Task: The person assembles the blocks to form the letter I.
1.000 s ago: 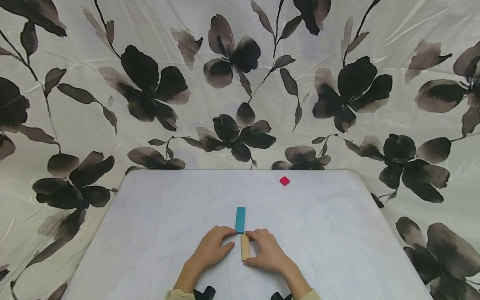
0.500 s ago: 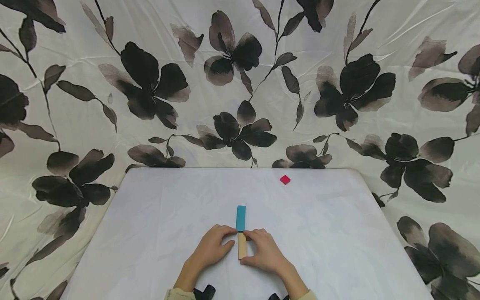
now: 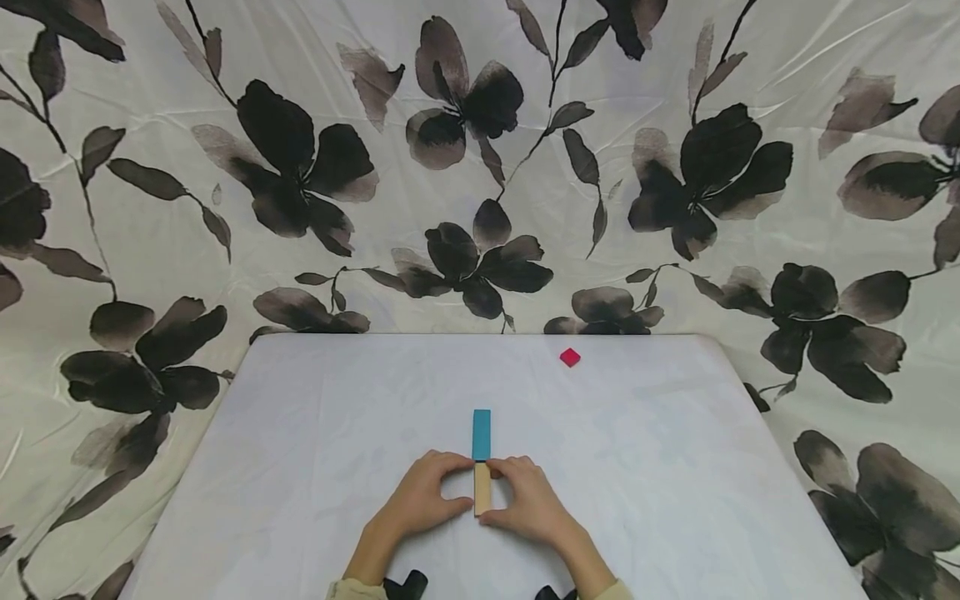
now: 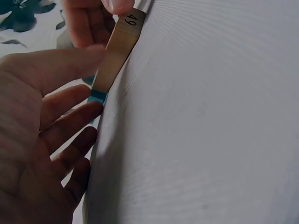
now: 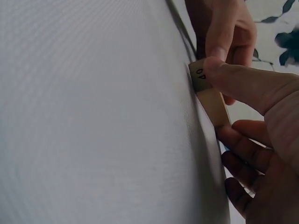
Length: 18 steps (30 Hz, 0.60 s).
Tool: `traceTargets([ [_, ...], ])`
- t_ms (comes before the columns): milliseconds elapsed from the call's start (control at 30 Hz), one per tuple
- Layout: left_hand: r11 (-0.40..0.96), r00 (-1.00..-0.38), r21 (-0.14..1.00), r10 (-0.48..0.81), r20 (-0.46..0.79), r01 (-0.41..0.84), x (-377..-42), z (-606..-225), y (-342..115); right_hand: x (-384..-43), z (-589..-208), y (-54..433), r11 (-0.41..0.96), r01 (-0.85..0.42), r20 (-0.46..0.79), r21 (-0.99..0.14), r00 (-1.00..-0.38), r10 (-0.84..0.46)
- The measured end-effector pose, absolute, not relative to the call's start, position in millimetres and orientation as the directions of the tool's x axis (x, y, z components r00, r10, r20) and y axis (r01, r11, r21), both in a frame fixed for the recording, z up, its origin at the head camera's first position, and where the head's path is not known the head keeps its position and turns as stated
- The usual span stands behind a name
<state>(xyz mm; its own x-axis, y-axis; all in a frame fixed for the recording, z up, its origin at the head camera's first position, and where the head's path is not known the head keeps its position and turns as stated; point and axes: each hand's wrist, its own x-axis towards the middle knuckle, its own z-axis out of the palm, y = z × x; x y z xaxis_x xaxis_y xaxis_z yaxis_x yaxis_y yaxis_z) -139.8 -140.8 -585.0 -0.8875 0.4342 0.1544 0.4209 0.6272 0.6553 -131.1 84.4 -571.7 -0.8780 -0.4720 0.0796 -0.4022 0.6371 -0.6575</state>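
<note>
A plain wooden block [image 3: 482,492] lies end to end with a teal block [image 3: 482,435], the two forming one straight line on the white table. My right hand [image 3: 534,500] pinches the wooden block lengthwise, thumb at its near end and fingers by the seam. On the other side, my left hand [image 3: 422,493] touches it with relaxed fingers, its thumb along the block's left side and a fingertip at the seam. The left wrist view shows a black "49" on the wooden block's near end [image 4: 131,21]. Only a sliver of the teal block [image 4: 97,96] shows there.
A small red block [image 3: 570,357] lies near the far edge of the white table [image 3: 337,400], right of centre. Behind the table hangs a pale cloth with dark flowers [image 3: 465,108].
The wooden block has shifted left in my right hand, from a slight offset into line with the teal block. My left thumb has moved in to the wooden block's side.
</note>
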Motion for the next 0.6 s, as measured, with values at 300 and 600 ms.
traceTargets([
  [300,0.644,-0.888,0.641,0.44,0.136,0.417,-140.3,-583.4,-142.9,-131.9,-573.5,85.9,0.628,-0.386,0.073,-0.676,-0.883,-0.464],
  [600,0.631,-0.885,0.652,0.444,0.142,0.421,-139.2,-585.7,-143.4,-130.7,-577.4,84.8,0.619,-0.399,0.109,-0.676,-0.885,-0.452],
])
